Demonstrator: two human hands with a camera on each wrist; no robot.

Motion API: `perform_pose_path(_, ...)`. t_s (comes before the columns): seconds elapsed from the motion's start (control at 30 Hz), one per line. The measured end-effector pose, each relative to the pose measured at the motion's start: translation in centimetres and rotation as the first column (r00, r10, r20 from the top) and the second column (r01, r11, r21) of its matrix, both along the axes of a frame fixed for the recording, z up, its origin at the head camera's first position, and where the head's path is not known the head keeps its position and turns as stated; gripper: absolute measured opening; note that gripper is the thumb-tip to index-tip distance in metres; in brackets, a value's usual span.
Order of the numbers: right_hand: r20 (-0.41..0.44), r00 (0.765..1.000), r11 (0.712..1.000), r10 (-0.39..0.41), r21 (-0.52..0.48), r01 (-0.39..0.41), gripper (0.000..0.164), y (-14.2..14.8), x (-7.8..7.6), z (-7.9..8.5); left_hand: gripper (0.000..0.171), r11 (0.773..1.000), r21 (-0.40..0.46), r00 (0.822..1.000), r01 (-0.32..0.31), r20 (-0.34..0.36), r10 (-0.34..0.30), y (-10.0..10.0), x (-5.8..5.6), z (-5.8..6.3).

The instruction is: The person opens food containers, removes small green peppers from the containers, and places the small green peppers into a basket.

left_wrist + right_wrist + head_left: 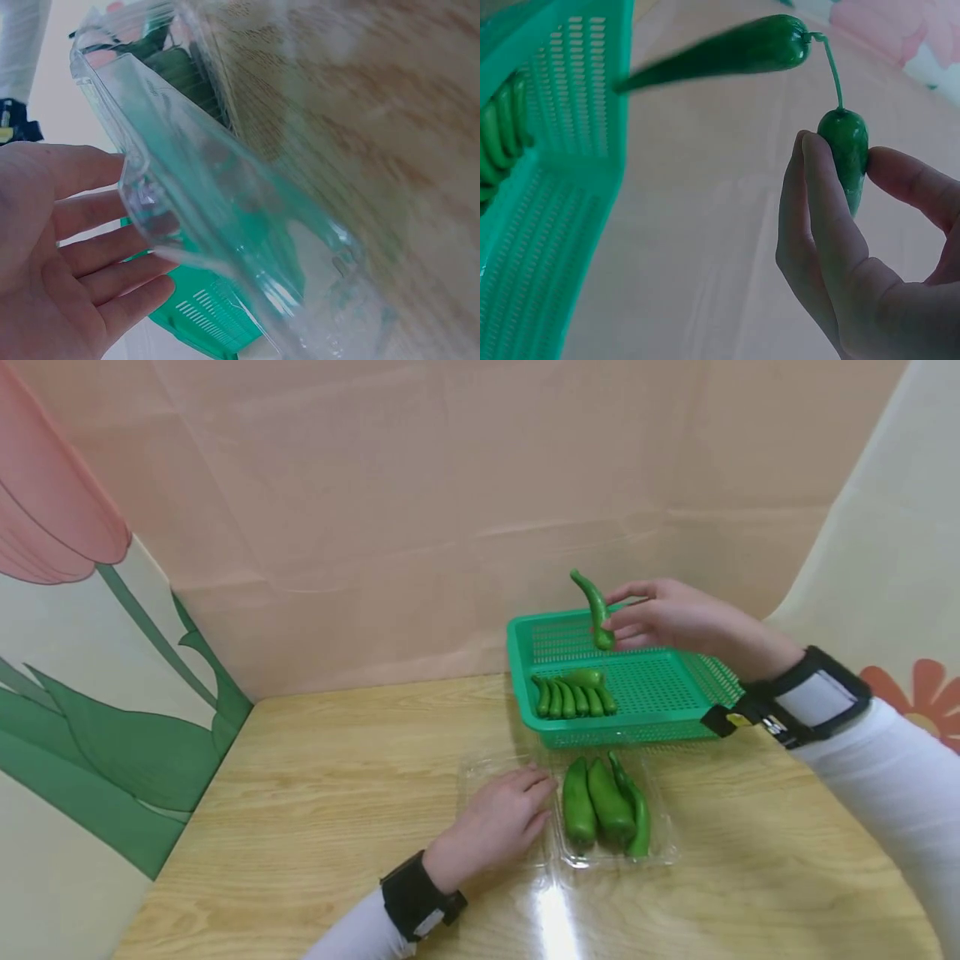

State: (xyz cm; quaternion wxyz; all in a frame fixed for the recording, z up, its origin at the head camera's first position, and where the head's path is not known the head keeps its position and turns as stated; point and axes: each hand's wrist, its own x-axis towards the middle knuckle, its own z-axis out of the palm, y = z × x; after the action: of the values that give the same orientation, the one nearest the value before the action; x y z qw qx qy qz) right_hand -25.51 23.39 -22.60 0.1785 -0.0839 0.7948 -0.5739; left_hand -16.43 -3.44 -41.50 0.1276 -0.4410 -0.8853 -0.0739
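In the head view, my right hand (660,618) holds a curved green chili pepper (597,610) up over the green basket (660,727). The right wrist view has the thumb and fingers pinching a green pepper body (845,142); a thin green stem runs from it to another long pepper piece (742,49). My left hand (502,818) lies over the lid half of a clear plastic clamshell box (667,852). Seen from the left wrist, its relaxed fingers (112,255) touch the rim of the clear plastic (217,172). Three larger green peppers (609,802) lie in the box's right half.
Inside the basket, several small green peppers (573,700) line up at the front left, with a thicker pepper (585,677) behind them. The wooden table (322,793) meets a pink cloth backdrop (360,610). Printed flower panels stand at both sides.
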Motion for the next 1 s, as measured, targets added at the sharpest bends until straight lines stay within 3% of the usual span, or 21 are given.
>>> perform_pose_path(0.5,0.156,0.986,0.995,-0.055,-0.07,0.067,0.071,2.9,-5.9,-1.9,0.042,1.0,-0.023,1.0,-0.012,0.004,0.012,0.0,0.0,0.0)
perform_pose_path(1.0,0.235,0.968,0.994,-0.092,-0.033,0.103,0.073,4.6,-9.4,-4.4,0.043,1.0,-0.019,1.0,-0.007,-0.001,0.007,0.2,0.2,0.2)
